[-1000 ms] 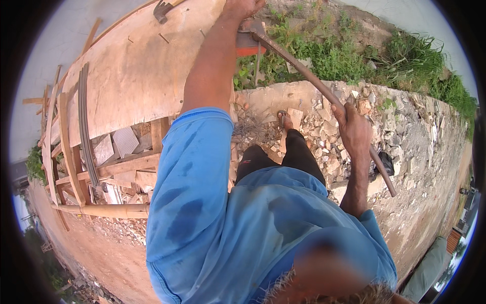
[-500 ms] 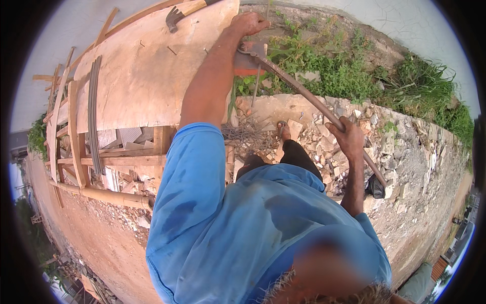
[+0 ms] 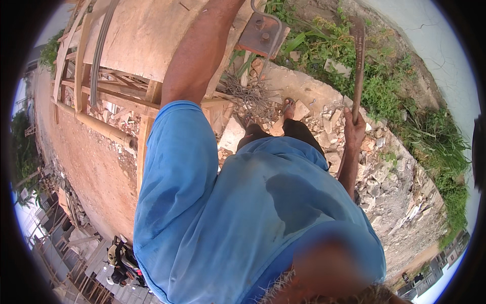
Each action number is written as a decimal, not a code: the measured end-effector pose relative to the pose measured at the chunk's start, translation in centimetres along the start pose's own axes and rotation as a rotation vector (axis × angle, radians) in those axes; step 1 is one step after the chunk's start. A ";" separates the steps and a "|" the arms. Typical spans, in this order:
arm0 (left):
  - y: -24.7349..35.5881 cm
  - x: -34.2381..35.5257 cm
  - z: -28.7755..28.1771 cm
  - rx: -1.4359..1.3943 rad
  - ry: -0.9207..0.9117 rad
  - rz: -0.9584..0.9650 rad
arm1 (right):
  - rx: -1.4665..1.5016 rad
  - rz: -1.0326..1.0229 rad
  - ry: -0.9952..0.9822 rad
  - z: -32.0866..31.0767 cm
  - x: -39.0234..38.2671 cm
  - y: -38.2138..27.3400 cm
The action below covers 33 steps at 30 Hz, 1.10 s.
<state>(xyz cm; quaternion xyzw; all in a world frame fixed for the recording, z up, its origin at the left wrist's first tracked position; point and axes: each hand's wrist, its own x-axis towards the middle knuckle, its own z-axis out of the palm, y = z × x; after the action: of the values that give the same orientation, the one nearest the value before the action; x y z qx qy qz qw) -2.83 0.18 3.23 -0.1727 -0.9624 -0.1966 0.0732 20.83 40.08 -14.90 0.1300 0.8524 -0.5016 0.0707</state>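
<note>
My right hand point(image 3: 354, 126) is closed around a long, rusty iron bar point(image 3: 359, 66), held upright in the picture over the weeds on the right. My left forearm reaches up over a plywood board point(image 3: 131, 35) to the top edge, where the hand is out of frame. Just right of that forearm is a rusty metal plate point(image 3: 258, 38) with pins on it, and a bent thin rod point(image 3: 278, 25) curves around it. The bar is apart from the plate.
Timber framing point(image 3: 81, 61) and a bamboo pole point(image 3: 101, 126) lie at left. Broken rubble point(image 3: 331, 131) and tangled wire point(image 3: 243, 93) surround my feet. Weeds point(image 3: 379, 96) line a pale wall on the right. A motorbike point(image 3: 121, 258) and more timber are at lower left.
The iron bar has come off the plate and swung upright to the right. My left hand has left the top of the view. The whole view has shifted, taking the hammer out of sight.
</note>
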 end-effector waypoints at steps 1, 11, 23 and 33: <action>2.2 -1.0 -0.5 0.070 -0.016 0.075 | -0.038 0.009 -0.012 -0.8 0.8 1.2; 14.1 -18.8 20.9 -0.198 -0.491 -0.126 | -0.482 0.120 -0.071 -7.0 5.4 17.3; 1.8 -35.6 37.5 0.127 -0.603 -0.562 | -0.813 0.275 -0.306 -8.0 -2.1 22.1; 9.7 -35.7 17.7 -0.797 -0.613 -0.457 | -0.679 0.170 -0.465 -1.8 -5.7 23.3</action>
<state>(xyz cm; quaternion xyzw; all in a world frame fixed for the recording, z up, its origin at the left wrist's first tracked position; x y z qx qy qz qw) 32.55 4.86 -16.97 -0.0229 -0.8038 -0.4972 -0.3258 33.08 51.54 -32.07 0.0526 0.9168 -0.2003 0.3414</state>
